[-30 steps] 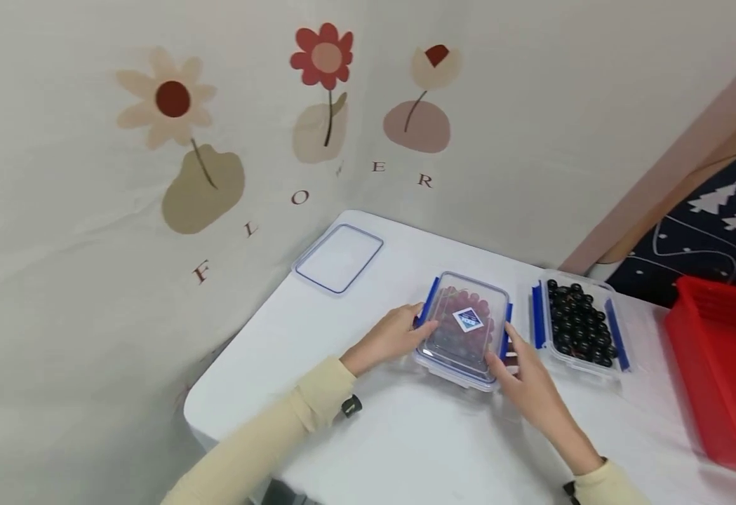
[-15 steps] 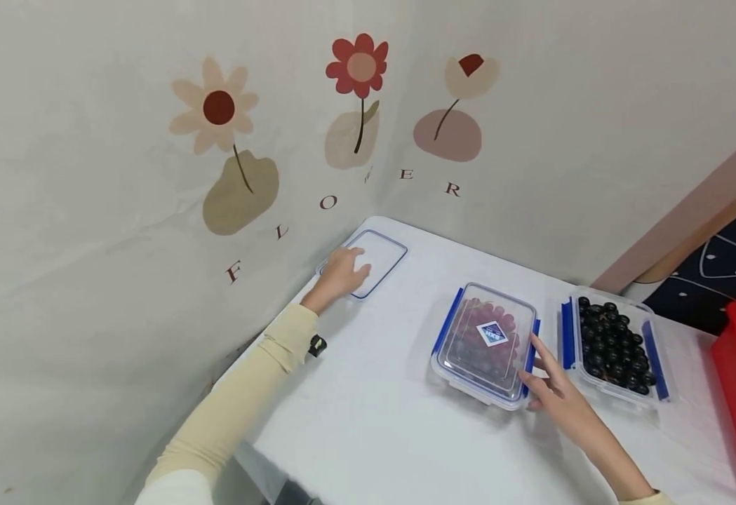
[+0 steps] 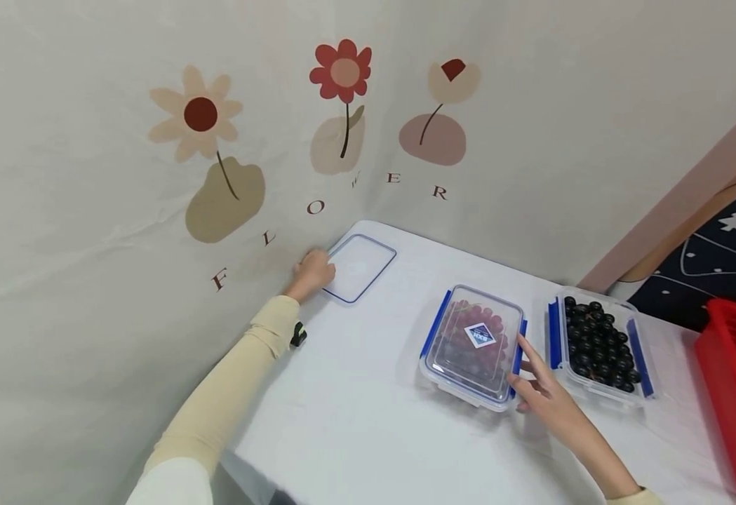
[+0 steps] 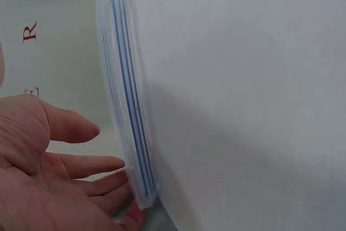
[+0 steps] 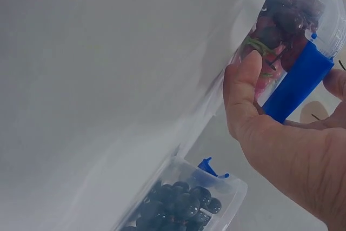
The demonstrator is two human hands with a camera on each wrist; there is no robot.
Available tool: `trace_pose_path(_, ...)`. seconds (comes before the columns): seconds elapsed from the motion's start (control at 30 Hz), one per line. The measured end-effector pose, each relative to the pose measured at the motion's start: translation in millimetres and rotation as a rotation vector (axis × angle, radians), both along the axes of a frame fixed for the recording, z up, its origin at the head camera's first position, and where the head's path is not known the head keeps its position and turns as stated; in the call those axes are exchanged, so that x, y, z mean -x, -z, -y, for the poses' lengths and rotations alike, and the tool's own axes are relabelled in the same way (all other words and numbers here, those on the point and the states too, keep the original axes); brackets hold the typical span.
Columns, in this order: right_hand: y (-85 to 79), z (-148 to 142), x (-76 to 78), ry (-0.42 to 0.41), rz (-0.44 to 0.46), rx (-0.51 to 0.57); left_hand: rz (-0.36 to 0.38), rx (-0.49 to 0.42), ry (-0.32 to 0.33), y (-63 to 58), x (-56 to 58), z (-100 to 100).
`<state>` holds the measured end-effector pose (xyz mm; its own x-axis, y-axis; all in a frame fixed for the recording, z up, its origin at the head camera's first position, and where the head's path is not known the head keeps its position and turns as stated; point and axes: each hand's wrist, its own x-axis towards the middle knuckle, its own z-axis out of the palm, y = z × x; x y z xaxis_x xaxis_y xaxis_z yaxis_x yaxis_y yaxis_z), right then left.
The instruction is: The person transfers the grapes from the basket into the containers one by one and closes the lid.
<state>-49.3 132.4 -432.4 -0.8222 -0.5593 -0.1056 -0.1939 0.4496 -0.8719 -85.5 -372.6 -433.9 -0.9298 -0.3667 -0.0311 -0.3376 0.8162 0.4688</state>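
Observation:
A clear food container (image 3: pixel 469 375) with blue side clips stands on the white table, its lid bearing a diamond-shaped sticker (image 3: pixel 480 335). Reddish and dark grapes (image 5: pixel 286 20) show through its wall. My right hand (image 3: pixel 547 400) holds its right side, thumb at the lid's edge and fingers by the blue clip (image 5: pixel 300 82). At the table's far left corner lies a loose clear lid (image 3: pixel 361 270) with a blue seal. My left hand (image 3: pixel 313 273) is at its left edge; in the left wrist view the fingertips touch the lid (image 4: pixel 130 96) and the thumb stands apart.
Right of the lidded container stands an open container of black grapes (image 3: pixel 600 345), blue clips at its sides. A red plastic basket (image 3: pixel 718 393) sits at the far right. A wall hanging printed with flowers (image 3: pixel 342 70) borders the table's left and back edges.
My left hand has left the lidded container and reached over to the left edge of the loose lid. The right hand stays on the container's right side.

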Motion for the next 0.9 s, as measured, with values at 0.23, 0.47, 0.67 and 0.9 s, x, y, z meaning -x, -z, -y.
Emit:
trace_pose_path(0.23, 0.6, 0, -10.3, 0.036, 0.0, 0.036, -0.093, 0.04, 0.045, -3.4, 10.8, 3)
trace_pose_path(0.47, 2.2, -16, -35.5, 0.154, 0.025, 0.007, -0.14, -0.158, 0.167, 5.4, 17.6, -15)
trace_pose_path(0.67, 7.0, 9, -47.8, 0.189, 0.08, 0.032, -0.083, -0.374, 0.243, 8.4, -2.5, 24)
trace_pose_path(0.9, 7.5, 55, -35.1, 0.121, 0.071, 0.064, -0.149, -0.34, 0.166, -3.9, -43.3, 76)
